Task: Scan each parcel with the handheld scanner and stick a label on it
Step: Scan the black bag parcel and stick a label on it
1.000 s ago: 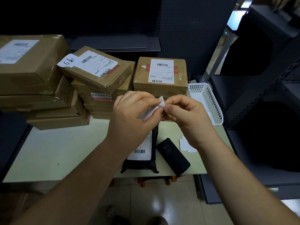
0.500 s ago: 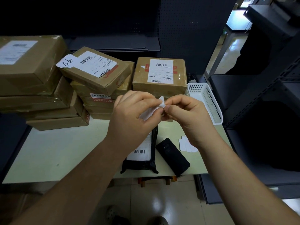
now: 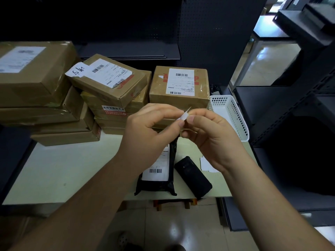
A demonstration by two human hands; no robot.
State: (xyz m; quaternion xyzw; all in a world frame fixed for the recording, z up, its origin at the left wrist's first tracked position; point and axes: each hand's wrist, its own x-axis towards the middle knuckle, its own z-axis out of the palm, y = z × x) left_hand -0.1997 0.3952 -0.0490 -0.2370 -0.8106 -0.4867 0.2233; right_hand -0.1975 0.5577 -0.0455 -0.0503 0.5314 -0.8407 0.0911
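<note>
— While both hands hover over the surface (image 3: 63, 169), what do they hold?

— One small white label (image 3: 184, 116). The left hand (image 3: 150, 127) pinches its lower edge and the right hand (image 3: 212, 136) pinches the top corner. They are probably peeling it off its backing, though the split is too small to make out.

— And the parcel?

— The black bag parcel (image 3: 155, 186) lies flat just below them, barcode up, so the label can go straight down. The scanner (image 3: 193, 178) lies beside it within reach, with white slips (image 3: 205, 163) near its right.
</note>
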